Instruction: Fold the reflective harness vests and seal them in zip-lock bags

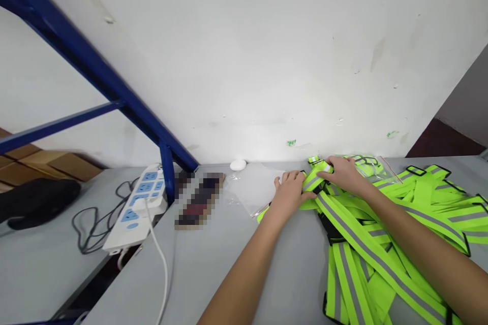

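Observation:
Both of my hands are at the left end of a heap of neon yellow-green reflective straps [354, 259] with grey stripes and black edging. My left hand [288, 190] is closed on a strap, its thumb pressed along the near side. Just to the right, my right hand [345, 172] pinches the same folded reflective strap [313, 182] between thumb and fingers. A black buckle piece [331, 228] hangs below the hands among the straps. Behind my right hand lies a clear zip bag [375, 168] with more green strap inside. Another clear plastic bag [247, 190] lies flat left of my left hand.
A blue metal frame [141, 119] rises at the left. Beside it lie a white power strip [139, 203] with a white cable and a pixelated dark object [200, 200]. A small white round object [238, 164] sits by the wall. Cardboard boxes [57, 165] and a black bag [41, 200] are far left.

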A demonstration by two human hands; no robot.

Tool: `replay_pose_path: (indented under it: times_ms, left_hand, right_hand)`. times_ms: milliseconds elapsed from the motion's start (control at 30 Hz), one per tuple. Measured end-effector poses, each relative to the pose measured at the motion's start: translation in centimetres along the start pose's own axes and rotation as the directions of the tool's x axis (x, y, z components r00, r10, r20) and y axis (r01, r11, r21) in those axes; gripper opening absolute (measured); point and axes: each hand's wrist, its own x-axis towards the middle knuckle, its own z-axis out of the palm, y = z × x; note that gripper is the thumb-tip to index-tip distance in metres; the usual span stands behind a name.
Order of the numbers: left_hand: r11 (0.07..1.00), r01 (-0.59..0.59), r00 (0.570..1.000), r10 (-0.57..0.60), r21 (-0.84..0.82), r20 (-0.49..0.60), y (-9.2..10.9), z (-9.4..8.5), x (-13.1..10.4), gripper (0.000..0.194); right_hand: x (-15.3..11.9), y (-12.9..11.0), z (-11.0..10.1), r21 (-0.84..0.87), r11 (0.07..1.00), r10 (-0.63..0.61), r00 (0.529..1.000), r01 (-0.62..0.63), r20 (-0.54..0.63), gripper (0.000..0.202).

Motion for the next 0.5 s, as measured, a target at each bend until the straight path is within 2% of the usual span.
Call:
replay_pose_path:
  times_ms: [167,267,333,400,500]
  left_hand:
    - [0.998,-0.048,0.995,0.044,-0.044,-0.085,0.2,-0.1,-0.2,0.020]
    - [0.970,-0.021,0.995,-0.002,-0.240,-0.097,0.6,-0.9,-0.4,0.022]
    - [0.907,-0.004,0.998,-0.026,-0.420,-0.066,1.0,-1.9,-0.5,0.035]
    - [0.843,-0.022,1.000,0.020,-0.537,-0.009,1.5,-2.9,-0.3,0.045]
    - [0.819,-0.040,0.986,0.124,-0.572,0.109,2.0,-4.0,0.2,0.020]
  right_hand:
    - [-1.4,-0.6,-2.2,0.207,0.978,-0.029,0.998,0.015,0.063,0.029]
    - [-2.3,-0.7,-3.9,0.308,0.949,-0.086,0.996,0.072,0.033,0.026]
    - [-2.7,-0.7,-4.7,0.341,0.934,-0.109,0.994,0.106,-0.010,0.026]
    - [-2.7,-0.7,-5.1,0.357,0.926,-0.127,0.992,0.124,-0.016,0.026]
    - [-2.3,-0.8,-4.7,0.393,0.908,-0.162,0.987,0.143,0.016,0.026]
